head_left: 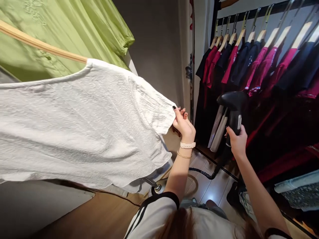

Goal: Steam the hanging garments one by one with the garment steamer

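A white textured top [82,122] hangs on a wooden hanger [42,44], spread across the left half of the view. My left hand [183,123] is closed on the edge of its sleeve and holds the sleeve out to the right. My right hand [236,139] is wrapped around the handle of a black garment steamer head [233,106]. The steamer head points left and stands a short way right of the sleeve, apart from the fabric. Its black hose [209,172] drops toward the floor.
A green top [74,30] hangs behind the white one. A black rack [261,13] at right carries several red and dark garments on wooden hangers. The steamer's base [157,189] stands on the tiled floor below, beside a wooden surface [99,215].
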A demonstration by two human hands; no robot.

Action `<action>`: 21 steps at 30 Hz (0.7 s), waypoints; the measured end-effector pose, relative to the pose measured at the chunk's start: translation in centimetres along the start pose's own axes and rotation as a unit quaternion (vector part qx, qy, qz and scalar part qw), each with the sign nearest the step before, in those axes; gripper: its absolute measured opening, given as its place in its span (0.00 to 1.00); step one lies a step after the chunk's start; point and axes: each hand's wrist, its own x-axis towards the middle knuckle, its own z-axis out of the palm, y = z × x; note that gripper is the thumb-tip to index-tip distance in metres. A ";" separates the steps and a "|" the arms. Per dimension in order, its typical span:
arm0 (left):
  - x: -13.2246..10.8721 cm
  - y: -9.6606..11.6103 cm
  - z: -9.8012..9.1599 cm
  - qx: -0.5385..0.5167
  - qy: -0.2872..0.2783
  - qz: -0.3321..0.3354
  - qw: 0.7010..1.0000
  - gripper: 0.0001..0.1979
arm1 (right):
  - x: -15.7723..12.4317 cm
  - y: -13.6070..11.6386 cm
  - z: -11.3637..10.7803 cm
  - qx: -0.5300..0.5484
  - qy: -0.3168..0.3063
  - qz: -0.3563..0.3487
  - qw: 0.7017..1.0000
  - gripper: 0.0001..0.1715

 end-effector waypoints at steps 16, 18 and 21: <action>1.9 -1.0 2.2 -0.055 -0.083 -0.134 0.986 0.17 | 11.2 -11.4 8.9 -0.207 -0.191 -0.416 0.865 0.30; 1.9 -0.8 2.1 -0.050 -0.081 -0.121 0.988 0.17 | 11.0 -12.5 9.6 -0.234 -0.223 -0.441 0.837 0.31; 1.8 -0.5 1.6 -0.068 -0.067 -0.124 0.988 0.19 | 10.2 -13.9 10.0 -0.279 -0.266 -0.474 0.792 0.32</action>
